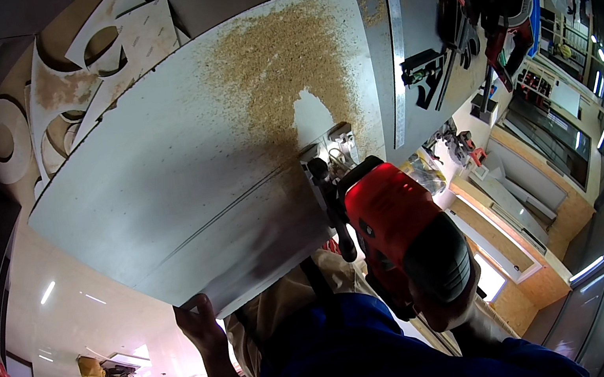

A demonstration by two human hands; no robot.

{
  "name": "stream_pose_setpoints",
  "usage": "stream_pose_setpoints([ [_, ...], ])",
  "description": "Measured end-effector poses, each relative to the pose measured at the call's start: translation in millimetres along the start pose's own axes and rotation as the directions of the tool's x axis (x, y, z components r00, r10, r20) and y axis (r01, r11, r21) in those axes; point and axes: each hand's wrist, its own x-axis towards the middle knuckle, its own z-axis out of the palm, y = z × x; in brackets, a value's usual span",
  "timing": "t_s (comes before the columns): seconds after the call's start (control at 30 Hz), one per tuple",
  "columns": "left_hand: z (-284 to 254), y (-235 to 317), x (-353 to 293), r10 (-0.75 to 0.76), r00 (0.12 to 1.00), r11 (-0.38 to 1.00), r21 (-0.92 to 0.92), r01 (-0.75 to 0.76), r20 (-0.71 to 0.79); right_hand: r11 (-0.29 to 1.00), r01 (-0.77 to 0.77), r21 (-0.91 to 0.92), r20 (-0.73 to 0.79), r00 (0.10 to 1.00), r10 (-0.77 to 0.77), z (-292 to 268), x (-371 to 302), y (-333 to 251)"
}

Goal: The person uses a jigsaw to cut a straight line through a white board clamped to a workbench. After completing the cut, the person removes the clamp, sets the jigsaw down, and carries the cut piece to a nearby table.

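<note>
Lists two hands: one left hand [202,329] at half past seven, one right hand [441,314] at five. Includes one red-and-black jigsaw [388,200] at four o'clock, one white board [132,177] from the centre toward ten, and one broad sawdust patch [272,58] on it at twelve. Adds one silver ruler [395,53] at half past one and one pale ring-shaped piece [21,143] toward ten.

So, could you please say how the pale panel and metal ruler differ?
The pale panel is broad, the metal ruler long and narrow. Sawdust covers part of the panel; the ruler looks mostly clear. The left hand holds the panel; no hand touches the ruler. Both look flat.
</note>
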Motion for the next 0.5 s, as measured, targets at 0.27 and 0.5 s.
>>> stream_pose_setpoints([
  [0.27,-2,-5,-1,-0.012,1.000,1.000,-0.022,0.012,0.012,0.998,0.036,0.049,0.004,0.999,-0.036,0,5,1],
  [0.5,-2,-5,-2,-0.004,1.000,1.000,0.000,0.004,-0.002,0.982,-0.080,0.173,0.026,0.997,0.077,12,3,42],
])
